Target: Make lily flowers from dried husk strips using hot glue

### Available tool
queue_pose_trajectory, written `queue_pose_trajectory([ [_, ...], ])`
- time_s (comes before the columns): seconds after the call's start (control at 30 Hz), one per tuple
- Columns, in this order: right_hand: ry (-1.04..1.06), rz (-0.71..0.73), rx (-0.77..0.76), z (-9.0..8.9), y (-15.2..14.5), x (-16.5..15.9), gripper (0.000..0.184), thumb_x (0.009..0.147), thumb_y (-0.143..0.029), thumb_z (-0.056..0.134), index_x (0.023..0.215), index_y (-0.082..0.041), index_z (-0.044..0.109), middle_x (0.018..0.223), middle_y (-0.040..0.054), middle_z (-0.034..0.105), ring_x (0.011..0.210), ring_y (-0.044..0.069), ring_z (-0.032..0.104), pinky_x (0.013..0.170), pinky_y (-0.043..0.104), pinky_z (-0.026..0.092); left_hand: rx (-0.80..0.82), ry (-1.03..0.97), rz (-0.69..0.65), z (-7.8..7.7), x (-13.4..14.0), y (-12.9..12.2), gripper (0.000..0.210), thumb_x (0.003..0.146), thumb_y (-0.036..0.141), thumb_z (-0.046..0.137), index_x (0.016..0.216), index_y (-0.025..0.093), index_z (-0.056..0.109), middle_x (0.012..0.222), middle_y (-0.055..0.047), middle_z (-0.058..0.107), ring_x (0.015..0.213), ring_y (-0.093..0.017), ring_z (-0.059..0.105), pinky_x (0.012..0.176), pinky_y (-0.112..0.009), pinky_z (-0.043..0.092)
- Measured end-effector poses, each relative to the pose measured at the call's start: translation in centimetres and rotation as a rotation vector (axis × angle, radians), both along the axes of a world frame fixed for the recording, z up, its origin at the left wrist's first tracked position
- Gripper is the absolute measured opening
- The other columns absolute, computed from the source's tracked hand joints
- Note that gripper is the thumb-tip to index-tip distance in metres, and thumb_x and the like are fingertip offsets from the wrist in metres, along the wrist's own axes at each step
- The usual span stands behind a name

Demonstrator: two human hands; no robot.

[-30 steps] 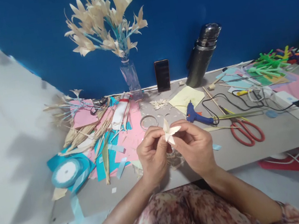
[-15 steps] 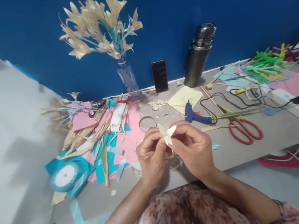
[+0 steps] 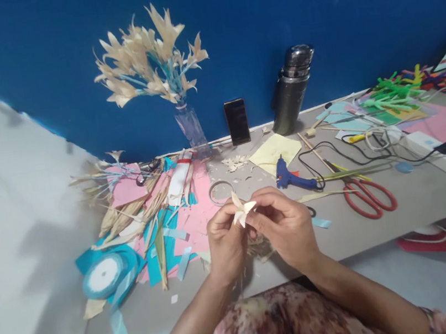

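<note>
A small cream flower with pointed petals is held between my two hands, above the front of the table. My left hand pinches it from the left, fingers closed. From the right, my right hand closes thumb and fingers on its petals and base. The fingers hide the flower's underside. Just behind my left hand lies a roll of tape. A blue glue gun rests beyond my right hand, and red-handled scissors lie to its right.
Cream flowers stand in a clear bottle at the back, near a phone and a steel flask. At left are a ribbon spool, husks and pink paper. A white power strip with cables sits at right.
The flower has turned and tilted slightly in my fingers, its petals now facing more to the left. Both hands keep hold of it. The whole view has shifted a little downward.
</note>
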State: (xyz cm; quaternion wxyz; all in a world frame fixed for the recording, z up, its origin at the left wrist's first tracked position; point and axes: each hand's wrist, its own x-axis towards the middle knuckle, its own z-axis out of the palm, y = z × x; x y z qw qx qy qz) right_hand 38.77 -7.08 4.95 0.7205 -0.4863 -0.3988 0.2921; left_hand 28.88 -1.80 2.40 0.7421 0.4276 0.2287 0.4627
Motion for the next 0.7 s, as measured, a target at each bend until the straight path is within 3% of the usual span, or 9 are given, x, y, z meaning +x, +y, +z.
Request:
queue_pose_trajectory([
  [0.17, -0.014, 0.042, -0.012, -0.8, -0.2, 0.4, 0.007, 0.087, -0.019, 0.074, 0.092, -0.023, 0.072, 0.097, 0.0001, 0.062, 0.056, 0.008, 0.065, 0.053, 0.021, 0.057, -0.041, 0.013, -0.053, -0.3, -0.1, 0.4, 0.019, 0.08, 0.033, 0.081, 0.079, 0.016, 0.071, 0.056, 0.005, 0.054, 0.047, -0.005, 0.049, 0.049, -0.016, 0.041],
  [0.43, -0.167, -0.031, 0.018, -1.4, -0.8, 0.5, 0.008, 0.089, -0.018, 0.071, 0.095, -0.023, 0.071, 0.095, 0.0027, 0.061, 0.073, 0.013, 0.065, 0.058, 0.022, 0.056, 0.138, 0.071, -0.048, -0.2, -0.4, 0.4, 0.011, 0.085, 0.029, 0.076, 0.081, 0.019, 0.076, 0.077, 0.001, 0.062, 0.05, -0.005, 0.052, 0.047, -0.018, 0.042],
  [0.57, -0.158, -0.031, 0.05, -1.2, -0.9, 0.4, 0.008, 0.089, -0.017, 0.071, 0.094, -0.023, 0.069, 0.092, 0.0019, 0.061, 0.074, 0.013, 0.063, 0.06, 0.022, 0.054, 0.244, 0.072, -0.056, 0.2, -0.6, 0.5, 0.008, 0.086, 0.026, 0.075, 0.081, 0.02, 0.077, 0.082, -0.001, 0.063, 0.054, -0.006, 0.054, 0.048, -0.019, 0.044],
  [0.7, -0.13, -0.03, 0.055, -1.4, -0.9, 0.1, 0.008, 0.088, -0.017, 0.072, 0.093, -0.023, 0.07, 0.092, 0.0024, 0.062, 0.078, 0.015, 0.065, 0.062, 0.024, 0.053, 0.345, 0.093, 0.019, 0.3, -0.7, 0.5, 0.006, 0.086, 0.024, 0.075, 0.081, 0.021, 0.077, 0.08, -0.001, 0.062, 0.06, -0.009, 0.056, 0.05, -0.019, 0.045],
])
